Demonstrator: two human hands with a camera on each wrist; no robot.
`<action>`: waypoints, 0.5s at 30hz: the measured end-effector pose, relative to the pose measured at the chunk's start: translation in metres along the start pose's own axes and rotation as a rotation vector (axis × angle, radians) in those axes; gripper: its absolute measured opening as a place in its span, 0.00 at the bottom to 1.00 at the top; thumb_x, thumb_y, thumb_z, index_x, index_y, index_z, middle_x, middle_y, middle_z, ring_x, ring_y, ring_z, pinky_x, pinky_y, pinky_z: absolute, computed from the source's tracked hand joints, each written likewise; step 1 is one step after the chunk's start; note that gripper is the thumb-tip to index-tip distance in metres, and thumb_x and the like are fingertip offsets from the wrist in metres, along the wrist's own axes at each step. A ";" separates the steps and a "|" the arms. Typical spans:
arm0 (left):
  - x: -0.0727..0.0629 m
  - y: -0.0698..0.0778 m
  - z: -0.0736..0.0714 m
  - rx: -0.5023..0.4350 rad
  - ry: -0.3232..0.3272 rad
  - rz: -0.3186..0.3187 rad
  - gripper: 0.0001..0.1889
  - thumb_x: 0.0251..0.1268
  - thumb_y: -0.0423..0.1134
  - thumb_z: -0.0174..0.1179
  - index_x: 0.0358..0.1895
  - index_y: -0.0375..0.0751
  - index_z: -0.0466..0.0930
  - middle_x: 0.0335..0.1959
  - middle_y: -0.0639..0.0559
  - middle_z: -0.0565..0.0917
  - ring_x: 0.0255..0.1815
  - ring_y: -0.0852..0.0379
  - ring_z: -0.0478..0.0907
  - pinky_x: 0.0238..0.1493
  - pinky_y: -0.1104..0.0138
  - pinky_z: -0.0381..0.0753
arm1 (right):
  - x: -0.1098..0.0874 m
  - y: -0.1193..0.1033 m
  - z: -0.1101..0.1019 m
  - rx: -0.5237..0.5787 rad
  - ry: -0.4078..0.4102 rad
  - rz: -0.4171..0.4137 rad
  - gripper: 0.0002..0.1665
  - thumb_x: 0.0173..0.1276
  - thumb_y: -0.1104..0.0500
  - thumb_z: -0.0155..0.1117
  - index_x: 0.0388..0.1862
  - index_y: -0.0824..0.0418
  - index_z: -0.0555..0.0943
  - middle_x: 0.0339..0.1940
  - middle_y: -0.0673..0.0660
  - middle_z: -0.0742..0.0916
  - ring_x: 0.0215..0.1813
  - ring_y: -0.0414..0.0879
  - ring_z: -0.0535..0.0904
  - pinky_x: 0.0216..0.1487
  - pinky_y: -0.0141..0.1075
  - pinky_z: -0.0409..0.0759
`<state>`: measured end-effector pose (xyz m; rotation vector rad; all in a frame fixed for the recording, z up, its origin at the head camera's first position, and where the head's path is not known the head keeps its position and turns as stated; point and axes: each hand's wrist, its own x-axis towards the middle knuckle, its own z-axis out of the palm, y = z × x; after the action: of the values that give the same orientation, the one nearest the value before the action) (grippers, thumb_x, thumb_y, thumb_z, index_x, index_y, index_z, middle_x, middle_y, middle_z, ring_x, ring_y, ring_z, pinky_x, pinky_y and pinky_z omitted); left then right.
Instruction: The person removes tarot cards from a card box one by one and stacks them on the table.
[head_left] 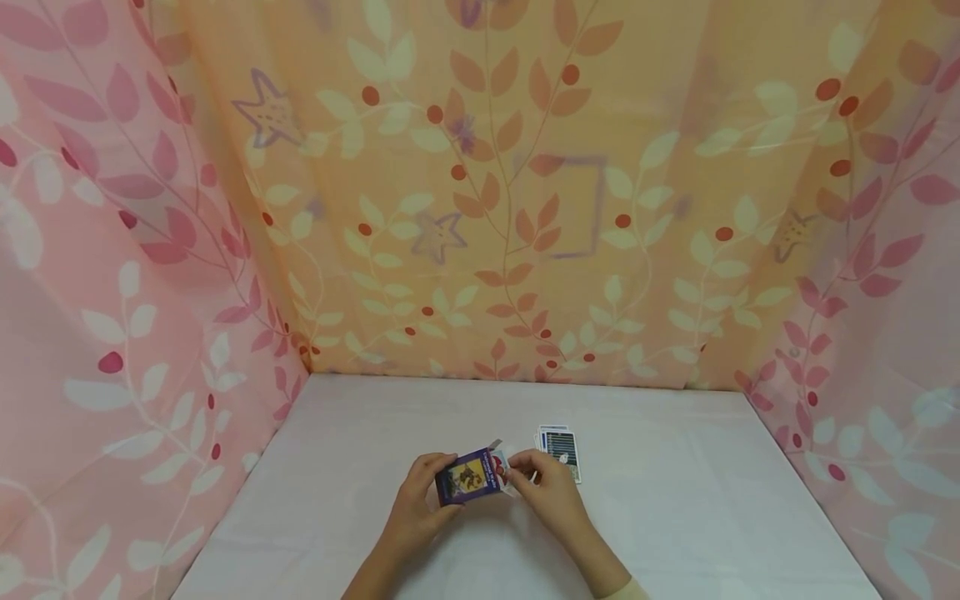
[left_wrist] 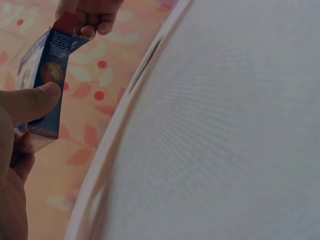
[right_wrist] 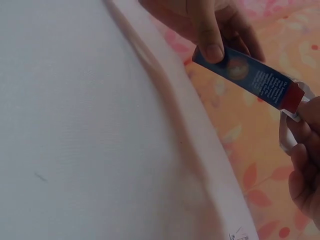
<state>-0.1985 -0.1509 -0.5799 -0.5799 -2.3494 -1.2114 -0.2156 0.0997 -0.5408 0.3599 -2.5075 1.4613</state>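
Note:
In the head view my left hand grips a purple-blue card box, which has a yellow picture on its front. Its thumb lies along the box's narrow dark-blue side. At the opened end, the thumb and fingers of my right hand pinch the edge by the flaps. A red side flap sticks out there, close to the right fingertips. The inside of the box is mostly hidden. Just behind the right hand, a small stack of cards lies on the table.
The white-covered table ends at a patterned curtain at the back. Pink leaf-print curtains hang along both sides. The cards show as a thin dark strip near the table's edge in the left wrist view.

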 end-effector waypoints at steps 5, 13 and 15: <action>0.000 -0.001 0.000 0.022 0.001 0.022 0.46 0.35 0.29 0.85 0.67 0.47 0.76 0.62 0.59 0.76 0.64 0.54 0.76 0.72 0.74 0.70 | 0.001 -0.002 -0.006 0.030 -0.001 0.039 0.06 0.64 0.57 0.76 0.37 0.49 0.86 0.29 0.40 0.86 0.32 0.36 0.77 0.33 0.27 0.77; -0.001 -0.002 0.001 0.025 0.004 0.005 0.46 0.36 0.30 0.85 0.67 0.50 0.76 0.62 0.60 0.76 0.64 0.54 0.76 0.72 0.74 0.70 | 0.004 -0.006 -0.017 0.055 0.017 0.067 0.05 0.65 0.58 0.75 0.38 0.49 0.87 0.27 0.42 0.86 0.31 0.38 0.77 0.31 0.27 0.74; -0.001 -0.003 0.000 0.031 0.008 0.008 0.47 0.35 0.30 0.85 0.67 0.52 0.76 0.62 0.60 0.76 0.64 0.55 0.76 0.72 0.73 0.71 | 0.005 -0.007 -0.020 0.046 0.019 0.074 0.05 0.66 0.58 0.75 0.38 0.49 0.87 0.27 0.42 0.86 0.32 0.38 0.76 0.30 0.28 0.74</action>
<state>-0.1995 -0.1520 -0.5820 -0.5725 -2.3527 -1.1691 -0.2168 0.1131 -0.5243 0.2616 -2.5008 1.5440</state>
